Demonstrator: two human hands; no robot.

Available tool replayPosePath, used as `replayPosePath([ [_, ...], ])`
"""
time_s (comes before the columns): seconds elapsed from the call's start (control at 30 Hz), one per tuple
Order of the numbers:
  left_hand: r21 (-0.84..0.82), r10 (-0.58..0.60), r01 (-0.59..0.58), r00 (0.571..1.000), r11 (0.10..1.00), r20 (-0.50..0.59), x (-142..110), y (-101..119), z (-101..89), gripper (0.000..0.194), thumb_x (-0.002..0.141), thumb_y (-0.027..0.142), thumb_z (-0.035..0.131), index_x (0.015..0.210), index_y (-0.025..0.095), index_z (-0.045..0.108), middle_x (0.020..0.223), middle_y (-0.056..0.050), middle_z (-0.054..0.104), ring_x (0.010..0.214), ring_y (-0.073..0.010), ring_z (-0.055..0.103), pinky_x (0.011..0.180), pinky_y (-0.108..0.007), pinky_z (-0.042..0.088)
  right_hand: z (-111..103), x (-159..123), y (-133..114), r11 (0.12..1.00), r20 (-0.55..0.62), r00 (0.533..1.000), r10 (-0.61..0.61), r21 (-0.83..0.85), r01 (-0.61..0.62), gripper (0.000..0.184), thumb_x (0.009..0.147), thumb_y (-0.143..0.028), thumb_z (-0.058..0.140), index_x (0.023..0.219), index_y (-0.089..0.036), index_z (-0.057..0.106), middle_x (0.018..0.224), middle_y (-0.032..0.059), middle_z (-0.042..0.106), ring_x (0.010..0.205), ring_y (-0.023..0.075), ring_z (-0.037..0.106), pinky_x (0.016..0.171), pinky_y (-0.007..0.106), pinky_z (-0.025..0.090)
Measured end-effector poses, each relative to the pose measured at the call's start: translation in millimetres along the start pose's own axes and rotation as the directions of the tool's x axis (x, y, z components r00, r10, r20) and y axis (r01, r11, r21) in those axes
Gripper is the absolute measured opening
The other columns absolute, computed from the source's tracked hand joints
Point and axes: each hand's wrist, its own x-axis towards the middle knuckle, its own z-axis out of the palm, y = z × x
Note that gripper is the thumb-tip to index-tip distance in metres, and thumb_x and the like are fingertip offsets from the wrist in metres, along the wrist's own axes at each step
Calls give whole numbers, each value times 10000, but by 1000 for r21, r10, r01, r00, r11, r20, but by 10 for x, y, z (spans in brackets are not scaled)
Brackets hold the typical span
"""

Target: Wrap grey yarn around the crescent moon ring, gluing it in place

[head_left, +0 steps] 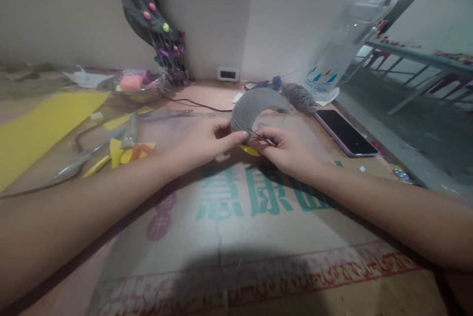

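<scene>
A crescent [246, 109] wrapped in grey yarn stands up from the cardboard in the middle of the head view. My left hand [216, 141] grips its lower left end, the thumb pressed on the yarn and the other fingers partly hidden behind it. At the same lower end, my right hand [279, 146] is closed on a thin dark metal tool [264, 138], whose tip points at the yarn; its exact kind is too small to make out. Under the crescent a bit of yellow [250, 150] shows between the hands.
Grey yarn [300, 98], a phone [347, 134] and a clear bottle [330, 60] stand or lie at right. Scissors [79, 161], a utility knife [130, 131] and yellow sheet [48, 126] lie left. A larger pinned crescent [138, 6] leans at the wall near a small clock [228, 74].
</scene>
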Motion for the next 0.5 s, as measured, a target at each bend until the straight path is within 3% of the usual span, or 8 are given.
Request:
replayPosePath([
  [0.23,-60,-4,8,998,998,63,20,-1,-18,302,897,458,595,894,166,673,667,13,580,518,-102,492,446,-198,384,-9,-26,-26,986,34,997,71,151,-75,319,953,-433,512,716,-222,478,624,-38,397,563,123,398,530,269,335],
  [0.5,-99,42,-35,996,995,76,40,-27,-25,291,905,434,594,894,151,660,675,18,565,545,-97,478,454,-182,370,-1,-17,-50,964,38,991,126,232,-132,369,899,-557,609,804,-202,585,643,-40,481,548,105,440,504,250,359],
])
